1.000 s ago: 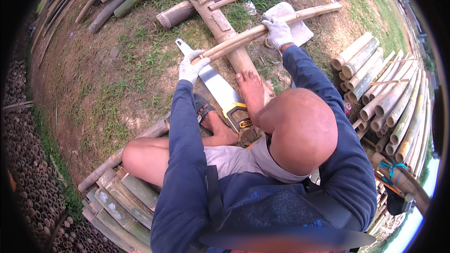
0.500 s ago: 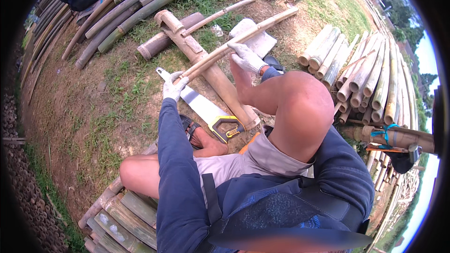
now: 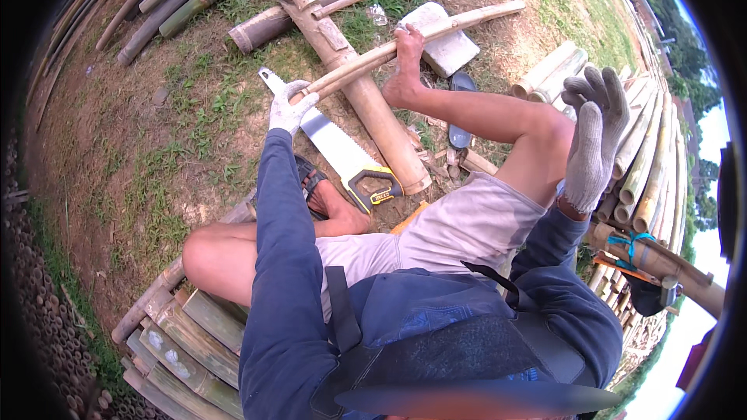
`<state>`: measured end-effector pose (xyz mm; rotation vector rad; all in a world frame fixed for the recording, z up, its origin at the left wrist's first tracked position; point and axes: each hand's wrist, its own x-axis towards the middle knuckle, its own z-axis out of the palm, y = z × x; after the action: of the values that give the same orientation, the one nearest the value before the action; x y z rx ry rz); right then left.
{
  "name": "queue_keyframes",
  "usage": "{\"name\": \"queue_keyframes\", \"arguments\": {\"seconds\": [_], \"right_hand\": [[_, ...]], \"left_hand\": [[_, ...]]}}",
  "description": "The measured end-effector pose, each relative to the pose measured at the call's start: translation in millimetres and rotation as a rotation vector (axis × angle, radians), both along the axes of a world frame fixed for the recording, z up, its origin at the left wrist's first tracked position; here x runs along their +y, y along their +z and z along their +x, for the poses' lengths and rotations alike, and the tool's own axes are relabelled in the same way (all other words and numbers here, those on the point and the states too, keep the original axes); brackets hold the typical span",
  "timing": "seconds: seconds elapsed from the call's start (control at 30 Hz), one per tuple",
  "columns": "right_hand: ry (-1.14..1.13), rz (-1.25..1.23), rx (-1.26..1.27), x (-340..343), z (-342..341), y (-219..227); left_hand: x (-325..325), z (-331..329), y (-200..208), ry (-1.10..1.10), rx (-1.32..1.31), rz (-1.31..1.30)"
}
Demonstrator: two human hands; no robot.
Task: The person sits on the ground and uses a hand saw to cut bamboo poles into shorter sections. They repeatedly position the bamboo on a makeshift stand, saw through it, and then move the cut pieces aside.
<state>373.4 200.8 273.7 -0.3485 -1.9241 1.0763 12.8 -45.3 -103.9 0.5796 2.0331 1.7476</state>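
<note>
Two slim bamboo strips [image 3: 366, 60], side by side, cross one thick bamboo pole [image 3: 375, 113] between its notched far end and its near end, the gloved left hand [image 3: 292, 106] closed on their left ends and the gloved right hand [image 3: 597, 136] raised well apart, open. One bare foot [image 3: 406, 66] touches the strips; one saw [image 3: 334, 138], lettering on its yellow-and-black handle, lies left of the pole's near end. Beyond the pole's right side sit one pale block [image 3: 451, 54] and one loose sandal [image 3: 461, 126].
</note>
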Motion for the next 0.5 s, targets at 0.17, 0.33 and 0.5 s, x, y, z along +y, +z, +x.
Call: {"name": "queue_keyframes", "arguments": {"seconds": [0.17,0.33,0.5], "right_hand": [[0.61,-0.142,-0.784,-87.6,-79.8,-194.4],[0.605,0.466,-1.529,-146.9,-59.2,-352.6],[0.697,0.596,-1.458,-134.2,-40.0,-383.8]], "left_hand": [[-3.1,6.6,20.5,0.005,-0.012,-0.006],[-1.7,7.7,29.8,0.034,-0.114,0.007],[-3.4,-2.1,10.3,0.047,-0.06,0.026]]}}
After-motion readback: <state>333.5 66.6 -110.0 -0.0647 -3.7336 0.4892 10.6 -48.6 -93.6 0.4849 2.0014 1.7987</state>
